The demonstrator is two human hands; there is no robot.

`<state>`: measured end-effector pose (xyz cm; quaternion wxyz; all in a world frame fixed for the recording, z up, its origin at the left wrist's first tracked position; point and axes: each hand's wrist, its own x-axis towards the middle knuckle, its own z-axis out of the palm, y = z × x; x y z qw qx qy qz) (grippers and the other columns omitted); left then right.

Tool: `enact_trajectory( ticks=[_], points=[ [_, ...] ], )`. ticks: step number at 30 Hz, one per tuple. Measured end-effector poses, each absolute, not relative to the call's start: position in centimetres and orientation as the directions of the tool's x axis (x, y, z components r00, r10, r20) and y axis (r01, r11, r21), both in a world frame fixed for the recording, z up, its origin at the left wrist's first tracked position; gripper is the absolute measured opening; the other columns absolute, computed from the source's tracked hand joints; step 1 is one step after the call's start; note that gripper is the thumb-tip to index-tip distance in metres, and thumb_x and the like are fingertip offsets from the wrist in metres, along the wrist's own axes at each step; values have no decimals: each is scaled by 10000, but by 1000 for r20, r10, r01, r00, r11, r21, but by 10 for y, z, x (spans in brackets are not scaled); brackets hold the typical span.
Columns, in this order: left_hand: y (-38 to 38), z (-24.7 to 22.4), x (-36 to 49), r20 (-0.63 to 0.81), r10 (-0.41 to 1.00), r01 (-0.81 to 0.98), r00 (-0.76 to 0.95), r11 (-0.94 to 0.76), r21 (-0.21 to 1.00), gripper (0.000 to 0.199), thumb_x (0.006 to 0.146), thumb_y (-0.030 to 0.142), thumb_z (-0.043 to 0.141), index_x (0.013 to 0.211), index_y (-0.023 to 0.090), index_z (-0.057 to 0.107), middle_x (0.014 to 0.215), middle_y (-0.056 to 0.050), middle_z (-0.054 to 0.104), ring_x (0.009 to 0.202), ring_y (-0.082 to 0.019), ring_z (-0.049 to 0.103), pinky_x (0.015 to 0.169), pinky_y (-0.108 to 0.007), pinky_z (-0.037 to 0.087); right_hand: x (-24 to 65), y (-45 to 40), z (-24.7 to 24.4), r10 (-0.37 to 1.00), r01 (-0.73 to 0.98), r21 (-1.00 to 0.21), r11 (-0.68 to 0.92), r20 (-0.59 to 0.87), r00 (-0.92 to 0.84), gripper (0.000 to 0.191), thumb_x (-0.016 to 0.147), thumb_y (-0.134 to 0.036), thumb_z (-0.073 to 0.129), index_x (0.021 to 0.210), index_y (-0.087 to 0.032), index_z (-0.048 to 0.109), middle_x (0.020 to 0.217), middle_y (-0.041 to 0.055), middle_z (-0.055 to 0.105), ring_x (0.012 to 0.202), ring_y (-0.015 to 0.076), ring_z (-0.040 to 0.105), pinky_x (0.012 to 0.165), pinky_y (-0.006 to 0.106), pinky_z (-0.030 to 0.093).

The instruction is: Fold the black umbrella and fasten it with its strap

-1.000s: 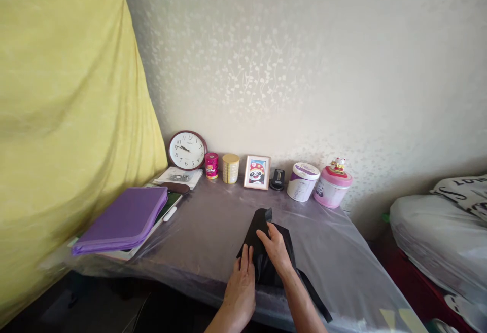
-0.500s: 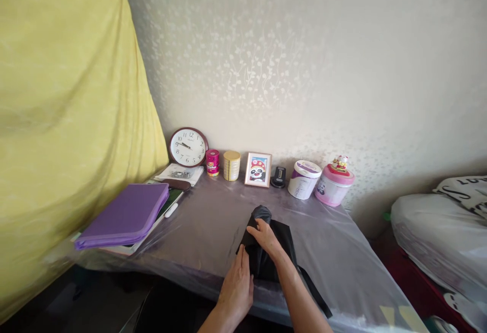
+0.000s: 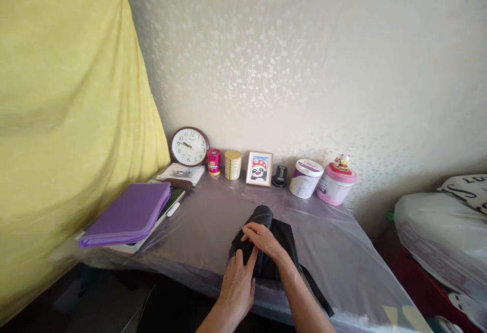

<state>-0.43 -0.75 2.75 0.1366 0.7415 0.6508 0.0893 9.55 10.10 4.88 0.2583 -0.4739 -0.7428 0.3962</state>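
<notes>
A black folded cloth-like item (image 3: 282,236) lies near the front edge of the table, with a rounded end pointing to the back and a strap trailing to the lower right. My right hand (image 3: 261,237) is on top of it, its fingers curled round a black flap. Just in front, my left hand (image 3: 238,277) rests against the near left side of the black item, thumb and fingers spread. The undersides of both hands are hidden.
On the left lies a purple folder (image 3: 127,214) beside a white marker (image 3: 173,209). Along the wall stand a clock (image 3: 189,146), a pink can (image 3: 213,162), a yellow-lidded can (image 3: 233,165), a panda picture (image 3: 259,169), a black device (image 3: 280,176) and two tubs (image 3: 305,181).
My right hand has shifted slightly left and its fingers have curled over the flap. The fingers of my left hand have spread apart. The black item's left flap now sticks out farther left.
</notes>
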Motion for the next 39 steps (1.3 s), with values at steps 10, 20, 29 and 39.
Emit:
enact_trajectory(
  ticks=[10, 20, 29, 39],
  points=[
    [-7, 22, -1, -55, 996, 941, 68, -46, 335, 696, 757, 63, 395, 1402, 187, 166, 1292, -151, 407, 1081, -247, 487, 892, -341, 390, 98, 81, 46, 893, 496, -774, 394, 195, -405, 258, 837, -274, 432, 944, -253, 666, 823, -10, 702, 741, 143, 615, 715, 253, 457],
    [-5, 16, -1, -128, 991, 919, 43, 11, 394, 697, 795, 91, 346, 1413, 173, 34, 1379, -156, 325, 1074, -217, 523, 852, -279, 402, 114, 108, 25, 768, 589, -494, 639, 380, -515, 280, 895, -288, 398, 928, -249, 673, 1001, 30, 686, 1120, 194, 505, 1046, 457, 190],
    [-4, 18, -1, -145, 989, 920, 32, 28, 391, 710, 783, 103, 352, 1414, 176, 35, 1355, -152, 352, 1001, -214, 559, 790, -277, 418, 113, 158, 22, 841, 722, -434, 540, 313, -441, 316, 879, -253, 380, 790, -246, 683, 912, 12, 700, 1107, 183, 497, 1044, 412, 159],
    [-2, 24, -1, -178, 984, 919, 29, 43, 392, 691, 783, 119, 349, 1414, 167, 73, 1363, -155, 348, 985, -223, 572, 791, -296, 436, 117, 184, 16, 918, 835, -417, 358, 319, -234, 298, 870, -262, 378, 895, -242, 674, 1063, 26, 656, 1050, 181, 534, 922, 310, 353]
  ],
)
